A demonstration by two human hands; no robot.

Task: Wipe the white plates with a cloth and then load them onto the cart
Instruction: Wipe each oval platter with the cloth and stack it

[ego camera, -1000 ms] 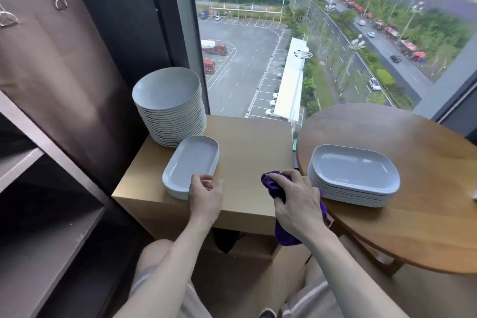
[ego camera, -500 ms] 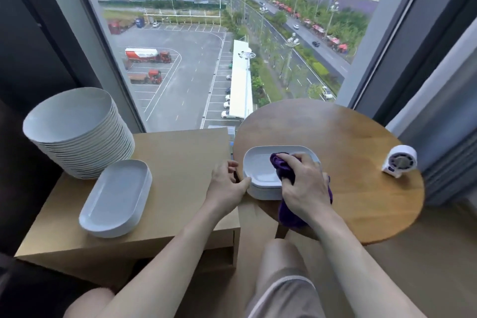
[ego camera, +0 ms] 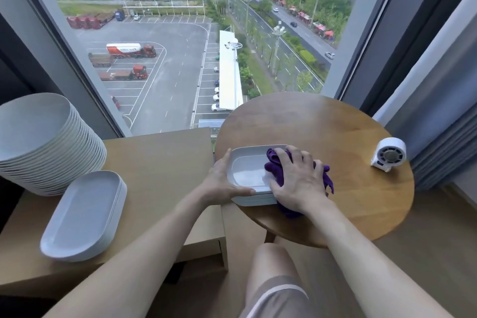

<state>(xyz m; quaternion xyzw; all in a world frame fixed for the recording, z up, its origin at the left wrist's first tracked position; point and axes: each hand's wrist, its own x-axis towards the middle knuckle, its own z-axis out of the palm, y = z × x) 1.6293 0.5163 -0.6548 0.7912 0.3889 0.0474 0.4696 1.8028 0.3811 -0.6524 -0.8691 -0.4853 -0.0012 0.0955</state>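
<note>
Wiping the top plate (ego camera: 245,171)
Right hand (ego camera: 296,183), fingers spread, is pressing the cloth (ego camera: 275,162); left hand (ego camera: 222,184), fingers straight, is bracing the rim. Lifting likely comes next.

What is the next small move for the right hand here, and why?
Probably sweep the purple cloth leftward across the top plate. The right hand presses it flat on the plate's right part, the left part lies uncovered, and the left hand braces the left rim.
</note>
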